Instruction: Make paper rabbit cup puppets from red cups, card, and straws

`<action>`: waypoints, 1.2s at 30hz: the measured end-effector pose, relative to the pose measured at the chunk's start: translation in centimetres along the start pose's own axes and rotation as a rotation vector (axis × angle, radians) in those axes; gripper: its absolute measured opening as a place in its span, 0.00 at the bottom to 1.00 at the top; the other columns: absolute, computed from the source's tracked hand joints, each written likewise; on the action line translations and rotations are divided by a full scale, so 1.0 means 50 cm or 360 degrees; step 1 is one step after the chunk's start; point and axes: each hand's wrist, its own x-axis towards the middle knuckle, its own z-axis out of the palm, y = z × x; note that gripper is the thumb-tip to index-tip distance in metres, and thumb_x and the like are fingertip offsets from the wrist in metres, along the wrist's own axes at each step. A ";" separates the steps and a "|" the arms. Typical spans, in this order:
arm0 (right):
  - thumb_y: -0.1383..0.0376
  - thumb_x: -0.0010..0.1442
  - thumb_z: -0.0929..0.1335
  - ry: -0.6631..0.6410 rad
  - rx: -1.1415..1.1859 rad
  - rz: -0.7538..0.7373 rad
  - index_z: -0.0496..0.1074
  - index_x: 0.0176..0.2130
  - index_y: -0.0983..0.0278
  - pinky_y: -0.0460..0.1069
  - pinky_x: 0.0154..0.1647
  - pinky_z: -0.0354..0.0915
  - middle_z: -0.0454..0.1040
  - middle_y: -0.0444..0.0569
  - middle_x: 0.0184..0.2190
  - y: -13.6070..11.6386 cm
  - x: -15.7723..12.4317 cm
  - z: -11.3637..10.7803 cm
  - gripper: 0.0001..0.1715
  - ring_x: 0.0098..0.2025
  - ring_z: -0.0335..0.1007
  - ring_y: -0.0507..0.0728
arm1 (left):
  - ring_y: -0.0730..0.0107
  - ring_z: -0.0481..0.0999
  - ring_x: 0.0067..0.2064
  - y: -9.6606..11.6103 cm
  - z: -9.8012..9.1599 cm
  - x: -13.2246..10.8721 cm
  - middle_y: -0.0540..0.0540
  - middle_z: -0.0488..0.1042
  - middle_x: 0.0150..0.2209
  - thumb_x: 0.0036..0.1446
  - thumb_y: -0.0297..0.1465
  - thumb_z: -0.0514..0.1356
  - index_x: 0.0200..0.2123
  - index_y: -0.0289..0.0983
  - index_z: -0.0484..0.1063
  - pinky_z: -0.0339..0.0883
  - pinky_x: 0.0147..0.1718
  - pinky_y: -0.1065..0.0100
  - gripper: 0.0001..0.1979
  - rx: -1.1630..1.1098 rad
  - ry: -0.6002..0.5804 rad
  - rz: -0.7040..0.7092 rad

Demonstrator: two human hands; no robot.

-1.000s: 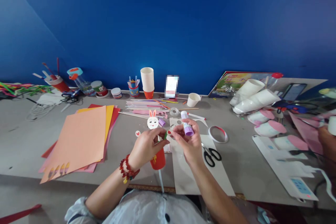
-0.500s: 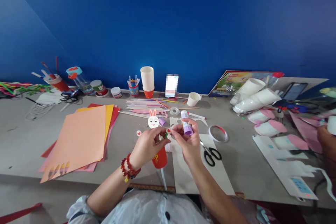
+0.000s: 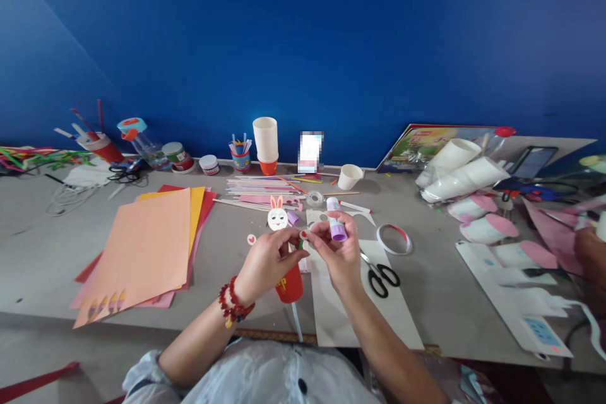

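My left hand [image 3: 267,259], with a red bead bracelet at the wrist, is closed round a small red paper cup [image 3: 290,285]; a straw sticks out below the cup. A paper bunny face [image 3: 277,218] stands just above that hand. My right hand [image 3: 337,251] grips a purple glue stick [image 3: 336,226] and pinches a small white round piece with a red heart [image 3: 303,235] between its fingertips. The fingertips of the two hands meet over the cup.
Black scissors [image 3: 381,278] and a tape ring [image 3: 393,239] lie right of my hands on white paper. Coloured paper sheets [image 3: 146,246] lie left. Straws, stacked cups [image 3: 266,145] and jars line the back. White paper cups [image 3: 461,170] and another person's hand [image 3: 589,252] are at the right.
Both hands and the cup stay nearly still. The view has shifted slightly.
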 end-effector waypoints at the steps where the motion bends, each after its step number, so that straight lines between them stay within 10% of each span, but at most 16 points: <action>1: 0.65 0.52 0.77 -0.0002 -0.0002 -0.0004 0.62 0.48 0.54 0.49 0.41 0.72 0.75 0.38 0.32 0.001 0.000 0.000 0.29 0.34 0.74 0.51 | 0.76 0.60 0.23 0.000 0.000 0.000 0.56 0.64 0.20 0.57 0.34 0.64 0.36 0.37 0.73 0.53 0.24 0.73 0.07 -0.0001 0.0001 -0.0004; 36: 0.68 0.61 0.71 -0.0277 -0.0921 -0.0548 0.62 0.56 0.52 0.52 0.44 0.70 0.73 0.43 0.37 -0.012 0.007 -0.023 0.27 0.38 0.74 0.54 | 0.76 0.61 0.25 0.000 -0.003 -0.006 0.55 0.68 0.24 0.58 0.33 0.64 0.38 0.38 0.73 0.54 0.26 0.74 0.06 -0.0023 0.0025 0.0034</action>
